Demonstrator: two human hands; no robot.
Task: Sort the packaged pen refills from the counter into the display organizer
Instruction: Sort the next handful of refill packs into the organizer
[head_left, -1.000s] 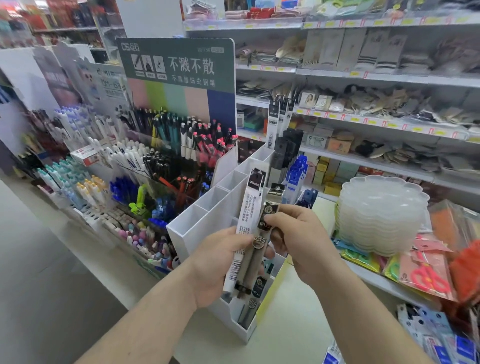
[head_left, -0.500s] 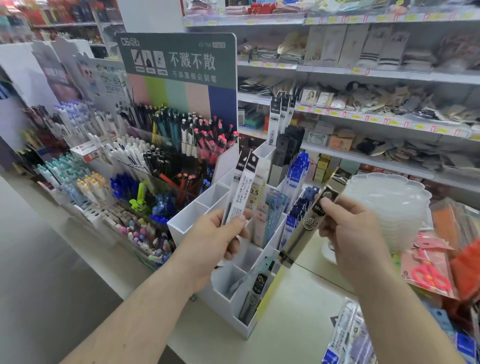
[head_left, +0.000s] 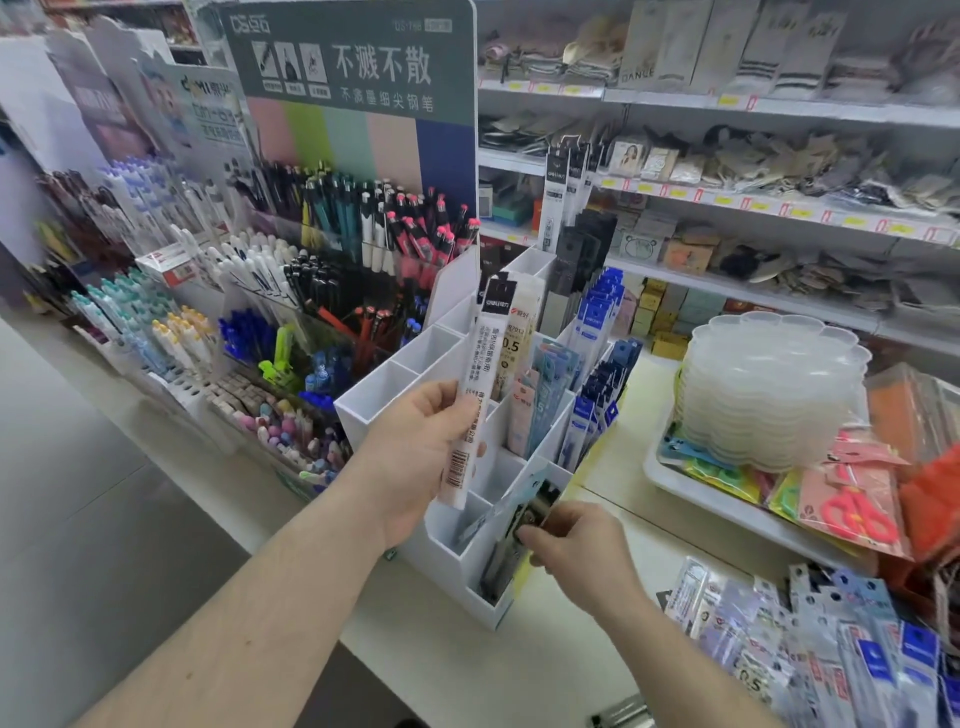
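Left hand (head_left: 415, 457) pinches a white refill pack (head_left: 475, 395) between thumb and curled fingers, gripping it a little below mid-length; the pack stands nearly upright, its black header above the hand and its barcode end below the palm, in front of the organizer's middle cells. Right hand (head_left: 576, 551) has its fingertips closed on the top of a dark refill pack (head_left: 511, 545), which is tilted and already sunk into the front right compartment of the white display organizer (head_left: 395, 379). To the left, a tiered pen display (head_left: 249, 332) stands just beside the organizer's left wall; open floor lies in front of it. The organizer sits at the near edge of the cream counter (head_left: 467, 654), and its left-hand cells show bare interiors, while the right-hand cells hold blue refill packs (head_left: 592, 332) and pastel ones. Bare counter lies between the organizer's front and the right forearm. Further right, a stack of clear scalloped trays (head_left: 769, 384) rests on a white tray (head_left: 727, 504), well apart from both hands. At lower right, a loose pile of packaged refills (head_left: 821, 649) lies on the counter, just beside the right wrist
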